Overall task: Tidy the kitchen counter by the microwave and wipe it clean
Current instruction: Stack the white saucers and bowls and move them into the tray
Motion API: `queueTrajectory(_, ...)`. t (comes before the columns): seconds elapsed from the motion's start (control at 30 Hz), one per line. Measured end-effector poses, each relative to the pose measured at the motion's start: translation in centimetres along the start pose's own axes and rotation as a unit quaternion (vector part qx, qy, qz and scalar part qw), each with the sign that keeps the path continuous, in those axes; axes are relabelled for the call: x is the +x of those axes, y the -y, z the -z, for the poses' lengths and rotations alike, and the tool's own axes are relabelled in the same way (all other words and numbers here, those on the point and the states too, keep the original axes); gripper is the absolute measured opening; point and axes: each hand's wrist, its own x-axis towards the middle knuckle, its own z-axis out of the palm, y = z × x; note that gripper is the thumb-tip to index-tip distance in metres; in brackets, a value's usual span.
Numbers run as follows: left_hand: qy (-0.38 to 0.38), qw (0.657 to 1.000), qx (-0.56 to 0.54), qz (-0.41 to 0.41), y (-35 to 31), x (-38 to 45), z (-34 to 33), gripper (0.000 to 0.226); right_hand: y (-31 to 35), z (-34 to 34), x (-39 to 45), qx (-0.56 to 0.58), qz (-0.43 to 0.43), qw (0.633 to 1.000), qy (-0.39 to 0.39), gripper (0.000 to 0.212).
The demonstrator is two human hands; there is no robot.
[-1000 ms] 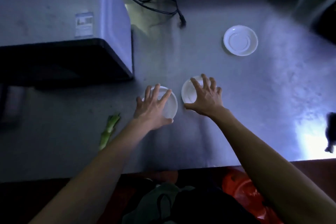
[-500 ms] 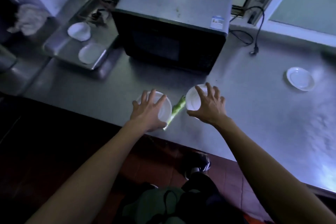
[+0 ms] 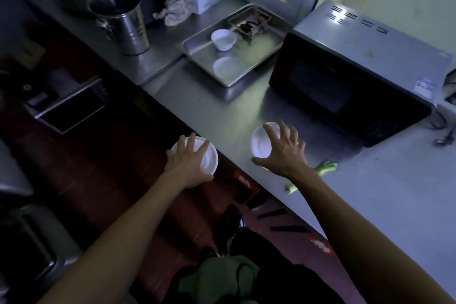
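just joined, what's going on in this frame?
A person is clearing dishes off a steel counter by the microwave. Each hand grips a small white dish from above: the left hand holds one out past the counter edge, over the floor, and the right hand holds another above the counter in front of the microwave. A metal tray further back already has a white bowl and a saucer. A green vegetable scrap lies on the counter. No wiping yet.
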Motion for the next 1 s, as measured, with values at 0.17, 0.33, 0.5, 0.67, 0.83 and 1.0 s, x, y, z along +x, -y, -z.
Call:
queueTrajectory(0.17, 0.005, 1.000, -0.004, 0.019, 2.9, 1.5, 0.2, 0.113, 3.0, -1.3, 4.2, -0.008, 0.031, 0.999, 0.018, 0.109)
queueTrajectory(0.33, 0.023, 0.999, 0.028, 0.006, 5.2, 5.3, 1.8, 0.112, 5.1, -2.7, 9.4, 0.009, 0.041, 0.999, 0.035, 0.109)
queueTrajectory(0.5, 0.020, 0.999, 0.041, -0.001, 6.4, 11.0, 5.6, 0.111, 5.9, -2.5, 14.4, 0.030, 0.026, 0.999, 0.035, 0.107)
queueTrajectory(0.67, 0.009, 0.999, 0.033, -0.008, 6.7, 15.2, 8.2, 0.112, 5.8, -1.6, 18.6, 0.054, 0.023, 0.998, 0.024, 0.106)
queueTrajectory(0.83, 0.009, 0.999, 0.030, -0.020, 7.0, 19.0, 10.9, 0.114, 5.7, -0.2, 21.1, 0.060, 0.011, 0.998, 0.026, 0.108)
queueTrajectory(1.0, -0.003, 0.999, 0.018, -0.038, 6.1, 22.8, 13.4, 0.114, 5.3, 0.6, 22.4, 0.051, 0.004, 0.999, 0.015, 0.110)
